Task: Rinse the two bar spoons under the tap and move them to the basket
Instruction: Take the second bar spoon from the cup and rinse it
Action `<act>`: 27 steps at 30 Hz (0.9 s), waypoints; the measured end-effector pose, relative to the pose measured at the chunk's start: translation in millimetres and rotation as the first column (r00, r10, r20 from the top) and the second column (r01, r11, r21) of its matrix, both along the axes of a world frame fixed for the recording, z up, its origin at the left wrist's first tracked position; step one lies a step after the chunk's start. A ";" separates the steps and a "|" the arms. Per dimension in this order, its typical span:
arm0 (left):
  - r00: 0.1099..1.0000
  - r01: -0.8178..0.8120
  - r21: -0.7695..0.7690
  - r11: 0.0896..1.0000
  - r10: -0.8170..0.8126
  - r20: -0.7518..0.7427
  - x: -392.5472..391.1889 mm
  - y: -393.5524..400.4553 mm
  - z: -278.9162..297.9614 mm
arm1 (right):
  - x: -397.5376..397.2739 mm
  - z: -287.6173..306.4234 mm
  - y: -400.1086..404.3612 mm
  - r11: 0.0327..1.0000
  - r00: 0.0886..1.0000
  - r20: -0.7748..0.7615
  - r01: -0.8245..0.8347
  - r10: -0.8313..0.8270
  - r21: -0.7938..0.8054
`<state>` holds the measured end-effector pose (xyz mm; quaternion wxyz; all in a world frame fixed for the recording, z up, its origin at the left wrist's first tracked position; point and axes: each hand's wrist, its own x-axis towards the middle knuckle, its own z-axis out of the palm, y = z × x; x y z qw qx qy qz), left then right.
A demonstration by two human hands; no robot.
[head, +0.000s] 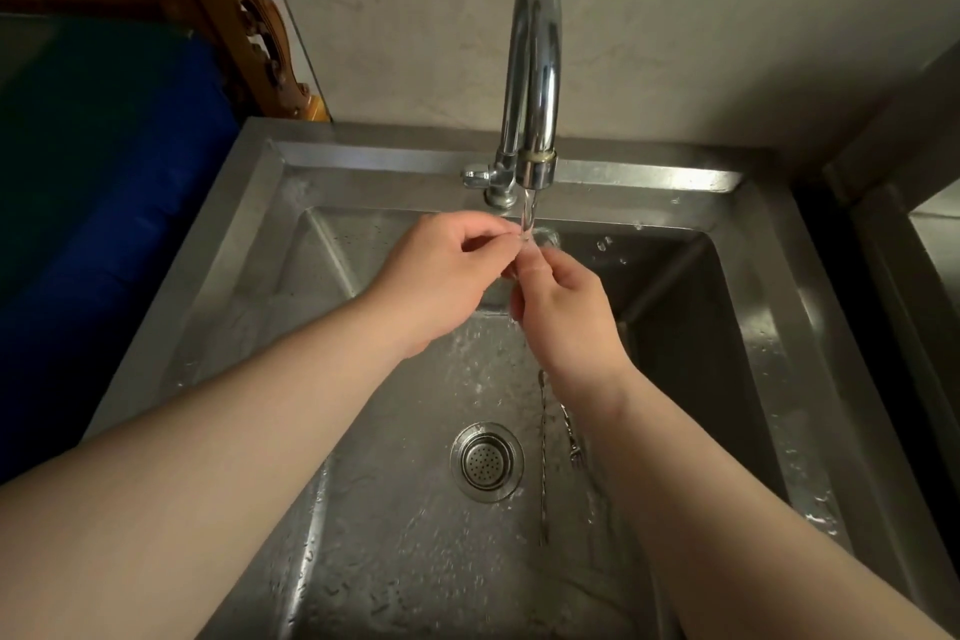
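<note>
Spoon bowls met the stream just under the tap (pixel 535 68).

Right hand (pixel 566 312) gripped both bar spoons (pixel 543 457), stems hanging below the tap toward the drain (pixel 487 462); left hand (pixel 441 276) pinched their bowls, apparently rubbing them clean. No basket showed.
</note>
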<state>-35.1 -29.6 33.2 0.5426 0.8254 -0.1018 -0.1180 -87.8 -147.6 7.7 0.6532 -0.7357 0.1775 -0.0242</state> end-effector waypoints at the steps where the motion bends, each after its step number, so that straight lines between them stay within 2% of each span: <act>1: 1.000 -0.011 0.006 1.000 0.011 0.006 -0.7 0.1 -1.1 | -0.6 -0.8 1.0 1.000 1.000 0.005 -0.007 0.007 0.006; 4: 0.990 -0.076 0.082 0.994 0.066 0.128 -3.0 -0.4 -1.7 | -10.0 -4.3 2.4 0.996 0.997 -0.006 -0.072 0.073 0.058; 6: 0.980 -0.123 0.062 0.990 0.112 0.165 -4.5 -0.9 -0.3 | -15.7 -6.5 1.9 0.993 0.995 -0.026 -0.097 0.099 0.071; 8: 0.986 -0.123 0.023 0.992 0.119 0.120 -7.1 -2.9 -1.4 | -15.5 -7.6 0.5 0.993 0.996 -0.014 -0.084 0.086 0.082; 11: 0.997 -0.042 0.006 0.999 0.041 0.058 -13.9 -8.0 -3.5 | -11.6 -6.0 -0.6 0.983 0.995 0.045 -0.099 0.093 0.152; 13: 0.996 -0.065 -0.005 0.998 0.066 0.063 -12.9 -9.1 -2.3 | -14.5 -9.9 -1.1 0.976 0.994 0.047 -0.106 0.099 0.190; 16: 0.988 -0.147 -0.054 0.988 0.149 0.032 -10.5 -9.7 -2.5 | -21.1 -18.6 -2.8 0.983 0.995 -0.004 -0.099 0.100 0.153; 21: 0.993 -0.102 -0.093 0.990 0.096 -0.070 -25.9 -20.4 -9.8 | -18.0 -17.9 -5.7 0.973 0.994 0.031 -0.107 0.103 0.207; 24: 0.970 -0.236 -0.171 0.957 0.220 -0.103 -13.4 -18.3 -6.1 | -26.5 -27.1 -5.0 0.987 0.992 -0.054 -0.110 0.117 0.119; 27: 0.926 -0.343 -0.309 0.887 0.264 -0.271 -4.0 -17.2 -4.1 | -39.2 -37.2 -7.9 0.989 0.981 -0.145 -0.119 0.130 0.082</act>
